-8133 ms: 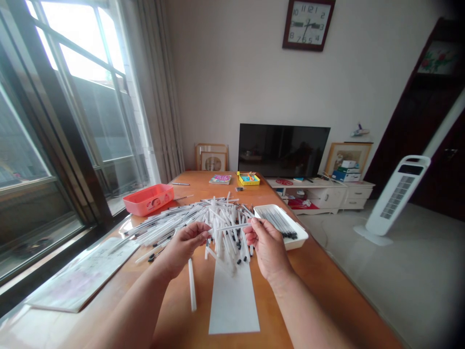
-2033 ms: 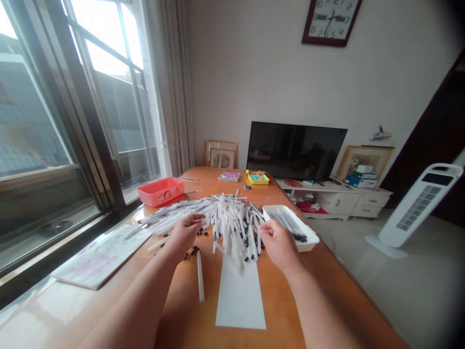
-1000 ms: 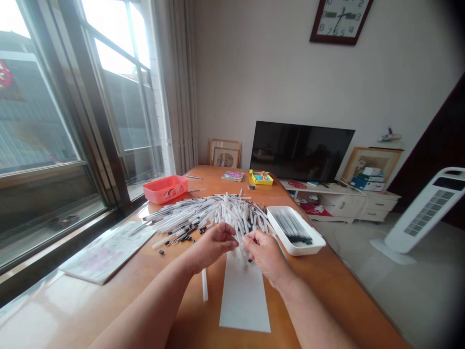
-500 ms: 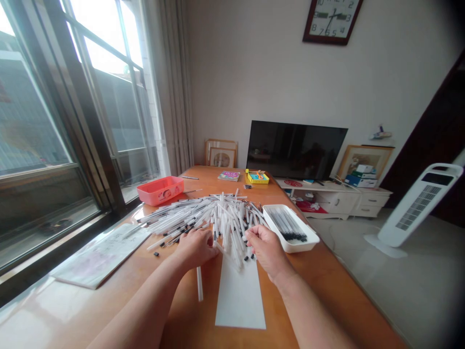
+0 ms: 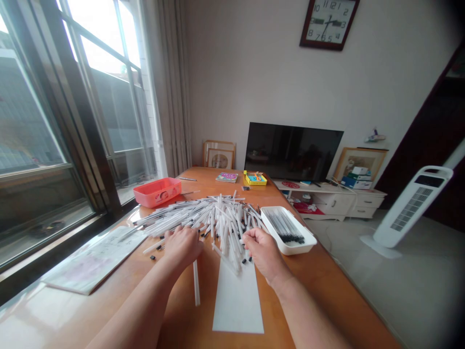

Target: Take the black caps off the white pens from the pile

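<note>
My left hand (image 5: 184, 244) reaches palm down over the near left side of a heap of clear plastic pen barrels (image 5: 221, 218). Its fingers are apart and touch the heap's edge, where black bits show; no held thing is visible. On the heap's right side my right hand (image 5: 262, 249) is closed in a pinch. A whitish end, seemingly of a pen barrel (image 5: 242, 240), shows at its fingertips; the rest is hidden. Small black caps (image 5: 244, 261) lie below it. One loose clear tube (image 5: 196, 283) lies by my left wrist.
Right of the heap, a white tray (image 5: 312, 244) holds several clear, black-ended pens. A pale paper strip (image 5: 238, 305) lies in front. At left are a red plastic box (image 5: 148, 196) and a booklet (image 5: 94, 261). A yellow box (image 5: 255, 181) and a magazine (image 5: 227, 177) lie farther back.
My left hand has moved left, away from the middle of the heap, and its fingers have spread. My right hand keeps its pinch in about the same place. The view has shifted slightly.
</note>
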Tool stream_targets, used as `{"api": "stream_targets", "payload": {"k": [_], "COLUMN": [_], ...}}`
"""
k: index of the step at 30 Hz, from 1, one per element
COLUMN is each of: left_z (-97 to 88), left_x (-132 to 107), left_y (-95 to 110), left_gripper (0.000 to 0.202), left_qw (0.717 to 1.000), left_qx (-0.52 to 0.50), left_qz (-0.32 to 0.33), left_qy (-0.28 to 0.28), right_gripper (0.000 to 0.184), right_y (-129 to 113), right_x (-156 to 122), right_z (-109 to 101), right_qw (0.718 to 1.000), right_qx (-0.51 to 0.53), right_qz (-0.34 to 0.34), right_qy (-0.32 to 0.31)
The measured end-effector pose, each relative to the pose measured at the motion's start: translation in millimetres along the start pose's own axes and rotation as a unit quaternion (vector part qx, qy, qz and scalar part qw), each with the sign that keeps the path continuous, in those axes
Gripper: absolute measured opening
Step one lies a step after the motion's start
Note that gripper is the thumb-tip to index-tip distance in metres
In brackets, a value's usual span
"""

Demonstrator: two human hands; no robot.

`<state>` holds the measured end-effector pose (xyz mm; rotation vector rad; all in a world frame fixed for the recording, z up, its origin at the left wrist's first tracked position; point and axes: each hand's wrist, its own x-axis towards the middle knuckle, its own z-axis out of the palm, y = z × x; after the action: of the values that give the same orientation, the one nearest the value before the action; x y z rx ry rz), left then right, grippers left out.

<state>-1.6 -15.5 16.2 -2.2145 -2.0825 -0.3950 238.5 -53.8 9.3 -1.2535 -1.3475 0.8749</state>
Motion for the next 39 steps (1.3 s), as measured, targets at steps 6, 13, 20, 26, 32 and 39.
{"api": "stream_targets", "payload": {"k": [6,13,20,26,32,39], "left_z": [-19.8,-21.0,-16.8,-20.3,-26.7,-12.5], "left_x": [5,9,9,7,2,10], "left_y": [-12,-26,-20,-14,-11,-18], "left_gripper": [0.011,0.014,0.021,0.019,0.017,0.017], "left_qw": [0.993,0.954,0.866,0.832,0.833,0.796], "left_qx": [-0.062,-0.247,-0.472,-0.54,-0.542,-0.586], "left_qz": [-0.099,-0.144,-0.139,-0.112,-0.109,-0.14], "left_qy": [0.024,0.09,0.094,0.061,0.028,0.054], "right_gripper": [0.018,0.023,0.024,0.024,0.032,0.02], "right_y": [-2,-8,-12,-9,-4,18], "right_x": [0,-1,-3,0,2,6], "right_z": [-1,-2,-1,-2,-2,-2], "right_qw": [0.998,0.989,0.983,0.989,0.994,0.982], "right_qx": [0.057,0.121,0.161,0.135,0.079,-0.182], "right_qz": [0.026,0.08,0.089,0.059,0.077,-0.031], "right_qy": [0.018,0.006,-0.006,-0.012,-0.018,-0.036]}}
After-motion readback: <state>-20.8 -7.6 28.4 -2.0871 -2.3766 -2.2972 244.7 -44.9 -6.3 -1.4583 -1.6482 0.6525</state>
